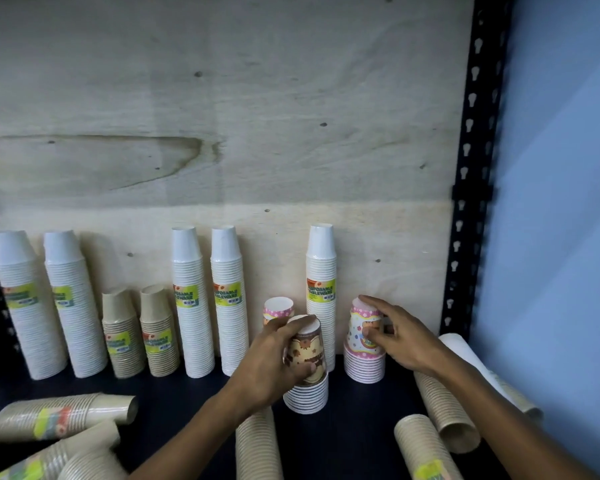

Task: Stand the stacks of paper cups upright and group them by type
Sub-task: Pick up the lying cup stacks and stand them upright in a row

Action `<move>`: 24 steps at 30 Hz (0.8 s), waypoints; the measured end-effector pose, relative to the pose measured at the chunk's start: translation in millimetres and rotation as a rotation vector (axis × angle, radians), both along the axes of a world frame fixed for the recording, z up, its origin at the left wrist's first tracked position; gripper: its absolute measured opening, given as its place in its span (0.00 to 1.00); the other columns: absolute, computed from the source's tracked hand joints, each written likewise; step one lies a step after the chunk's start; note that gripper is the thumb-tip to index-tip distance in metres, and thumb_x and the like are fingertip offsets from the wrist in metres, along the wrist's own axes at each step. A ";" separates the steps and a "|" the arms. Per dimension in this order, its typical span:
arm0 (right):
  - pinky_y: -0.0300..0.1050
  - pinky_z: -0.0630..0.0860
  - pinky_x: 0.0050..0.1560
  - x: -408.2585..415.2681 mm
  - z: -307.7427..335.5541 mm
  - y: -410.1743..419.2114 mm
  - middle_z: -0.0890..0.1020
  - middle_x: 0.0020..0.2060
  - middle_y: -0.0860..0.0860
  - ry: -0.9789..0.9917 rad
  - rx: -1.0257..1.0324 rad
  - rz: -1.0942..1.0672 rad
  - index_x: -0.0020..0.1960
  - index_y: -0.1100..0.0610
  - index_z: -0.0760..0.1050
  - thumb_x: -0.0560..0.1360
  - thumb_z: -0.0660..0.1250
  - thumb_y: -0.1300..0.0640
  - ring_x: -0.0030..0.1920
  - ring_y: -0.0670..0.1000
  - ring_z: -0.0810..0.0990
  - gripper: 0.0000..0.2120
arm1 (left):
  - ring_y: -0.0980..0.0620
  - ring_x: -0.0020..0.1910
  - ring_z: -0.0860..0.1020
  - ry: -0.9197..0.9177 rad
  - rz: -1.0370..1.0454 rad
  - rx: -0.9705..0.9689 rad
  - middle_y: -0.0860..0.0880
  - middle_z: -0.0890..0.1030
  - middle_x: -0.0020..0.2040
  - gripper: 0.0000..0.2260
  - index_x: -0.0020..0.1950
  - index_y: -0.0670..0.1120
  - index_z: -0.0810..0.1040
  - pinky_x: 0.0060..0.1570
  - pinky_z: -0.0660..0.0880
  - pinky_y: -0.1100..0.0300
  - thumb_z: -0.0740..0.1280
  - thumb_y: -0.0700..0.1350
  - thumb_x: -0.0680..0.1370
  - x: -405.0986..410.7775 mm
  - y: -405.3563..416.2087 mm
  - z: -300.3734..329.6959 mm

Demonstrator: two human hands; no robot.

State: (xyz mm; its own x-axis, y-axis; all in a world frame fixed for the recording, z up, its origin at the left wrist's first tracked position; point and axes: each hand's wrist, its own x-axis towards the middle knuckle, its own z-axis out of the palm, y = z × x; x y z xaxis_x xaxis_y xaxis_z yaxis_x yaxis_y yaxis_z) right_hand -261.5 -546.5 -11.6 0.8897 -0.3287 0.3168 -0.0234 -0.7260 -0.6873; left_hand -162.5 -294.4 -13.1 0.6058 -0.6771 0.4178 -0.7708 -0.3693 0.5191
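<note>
Head view: your left hand (274, 355) grasps the brown printed stack (307, 368), right hand (400, 336) the pink stack (364, 344); white stacks (191, 299) stand, kraft stacks (437, 448) at lower frame lie flat.

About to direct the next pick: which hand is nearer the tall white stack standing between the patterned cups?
Left, though only slightly. The left hand grips the brown patterned stack directly in front of the tall white stack; the right hand holds the pink patterned stack beside it.

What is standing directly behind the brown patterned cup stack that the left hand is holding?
Behind the brown patterned stack in the left hand stands a pink dotted stack and a tall white stack against the plywood wall. The hand covers the pink stack's lower part.
</note>
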 end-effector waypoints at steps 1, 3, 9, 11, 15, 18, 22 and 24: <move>0.50 0.76 0.63 -2.2 3.8 1.0 0.78 0.62 0.49 0.006 0.024 -0.008 0.72 0.39 0.66 0.75 0.71 0.53 0.60 0.46 0.79 0.29 | 0.54 0.71 0.66 -0.030 0.022 0.000 0.55 0.63 0.74 0.34 0.73 0.63 0.64 0.69 0.68 0.58 0.75 0.53 0.71 -4.3 2.0 2.3; 0.47 0.76 0.62 -8.4 12.5 -0.2 0.76 0.61 0.50 -0.018 0.042 -0.091 0.73 0.43 0.66 0.74 0.72 0.52 0.60 0.48 0.78 0.29 | 0.55 0.71 0.65 -0.128 0.076 -0.038 0.55 0.60 0.75 0.34 0.73 0.62 0.63 0.65 0.69 0.61 0.74 0.56 0.71 -16.3 4.7 8.0; 0.49 0.74 0.62 -47.4 30.7 -20.9 0.76 0.64 0.58 0.241 -0.189 -0.504 0.68 0.53 0.73 0.73 0.68 0.44 0.62 0.57 0.77 0.25 | 0.53 0.65 0.69 -0.313 0.105 -0.132 0.53 0.68 0.66 0.25 0.69 0.56 0.70 0.60 0.72 0.58 0.69 0.59 0.74 -64.2 -8.7 20.7; 0.50 0.73 0.62 -58.7 32.3 -20.0 0.73 0.66 0.60 0.361 -0.237 -0.571 0.69 0.55 0.70 0.73 0.66 0.41 0.64 0.61 0.74 0.29 | 0.52 0.64 0.70 -0.290 0.049 -0.072 0.53 0.72 0.63 0.22 0.67 0.55 0.73 0.61 0.70 0.58 0.68 0.59 0.74 -81.9 -20.6 20.3; 0.51 0.72 0.60 -80.7 30.6 -12.4 0.71 0.66 0.61 0.499 -0.218 -0.677 0.69 0.57 0.67 0.73 0.64 0.39 0.64 0.63 0.73 0.32 | 0.50 0.63 0.74 -0.111 -0.017 0.155 0.52 0.76 0.64 0.23 0.66 0.56 0.73 0.61 0.72 0.56 0.66 0.63 0.74 -110.9 -54.8 11.0; 0.49 0.72 0.56 -99.4 22.1 -12.0 0.75 0.66 0.57 0.613 -0.228 -0.687 0.67 0.57 0.70 0.72 0.63 0.39 0.64 0.60 0.75 0.30 | 0.50 0.62 0.76 0.115 -0.039 0.284 0.51 0.79 0.62 0.26 0.67 0.55 0.72 0.61 0.73 0.54 0.66 0.65 0.73 -119.2 -84.6 1.8; 0.48 0.72 0.56 -123.1 11.5 -13.3 0.77 0.65 0.56 0.663 -0.217 -0.696 0.65 0.57 0.72 0.75 0.59 0.39 0.63 0.58 0.77 0.27 | 0.45 0.62 0.76 0.282 -0.009 0.313 0.47 0.79 0.62 0.28 0.65 0.48 0.74 0.62 0.73 0.52 0.64 0.65 0.73 -121.3 -121.3 -5.4; 0.47 0.71 0.60 -131.9 9.0 -10.3 0.75 0.67 0.58 0.691 -0.189 -0.691 0.68 0.59 0.71 0.77 0.57 0.39 0.64 0.58 0.76 0.29 | 0.43 0.64 0.75 0.316 0.009 0.328 0.45 0.77 0.65 0.30 0.66 0.44 0.72 0.62 0.72 0.53 0.64 0.64 0.73 -118.0 -134.9 -7.0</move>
